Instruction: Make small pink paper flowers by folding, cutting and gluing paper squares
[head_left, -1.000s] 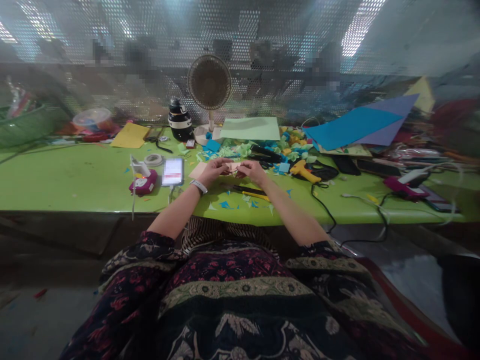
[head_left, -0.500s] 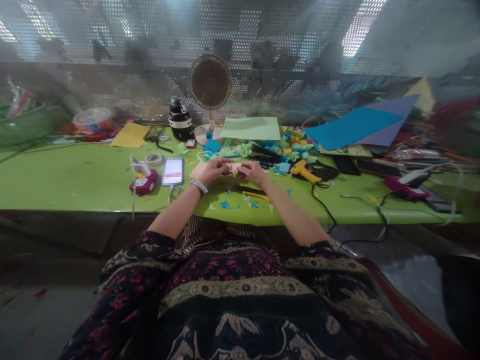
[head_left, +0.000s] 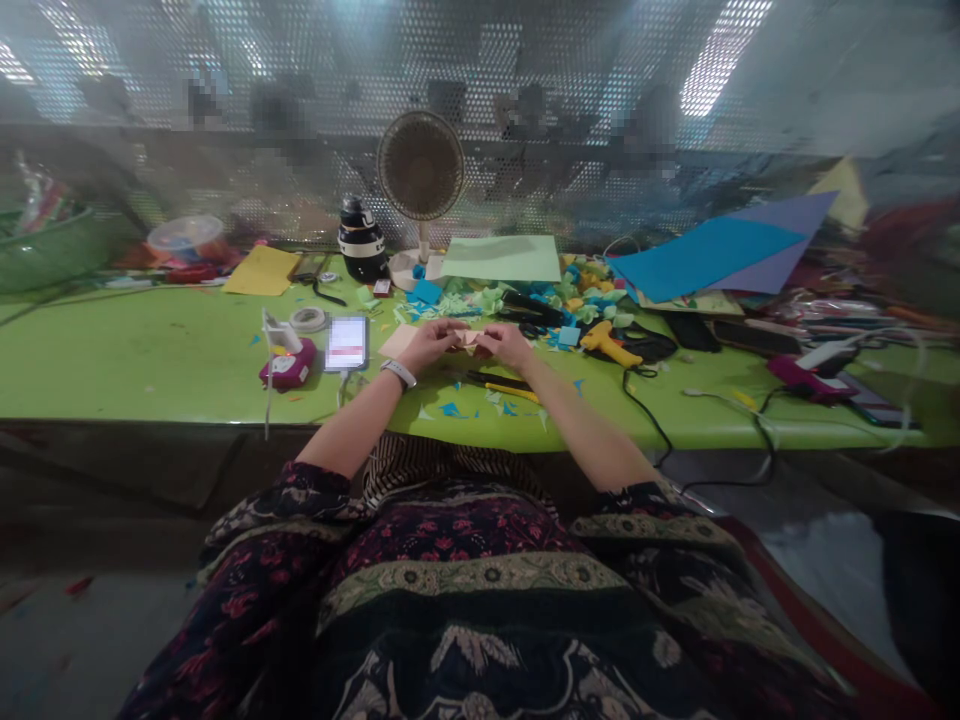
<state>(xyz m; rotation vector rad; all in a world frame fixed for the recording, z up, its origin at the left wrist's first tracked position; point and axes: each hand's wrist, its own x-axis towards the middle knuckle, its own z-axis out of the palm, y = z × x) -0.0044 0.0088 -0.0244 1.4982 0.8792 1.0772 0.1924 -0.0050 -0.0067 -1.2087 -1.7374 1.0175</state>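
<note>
A small piece of pale pink paper (head_left: 469,339) is held up between both hands near the middle of the green table. My left hand (head_left: 429,343), with a white band at its wrist, pinches the paper's left side. My right hand (head_left: 508,346) pinches its right side. The fingers partly cover the paper, so its exact shape is hard to make out. A larger pink sheet (head_left: 396,340) lies flat beside my left hand. Below my right hand rests a yellow and black cutter knife (head_left: 506,386), among small blue and white paper scraps (head_left: 453,410).
A yellow glue gun (head_left: 611,345) lies to the right, its black cord running off the table edge. A phone (head_left: 346,343), a tape roll (head_left: 307,318) and a purple socket block (head_left: 289,365) are at left. Behind stand a fan (head_left: 421,165), a black bottle (head_left: 362,240) and cut paper heaps.
Both hands keep their pinch on the pink paper in nearly the same place. Its visible part looks slightly different between the fingers.
</note>
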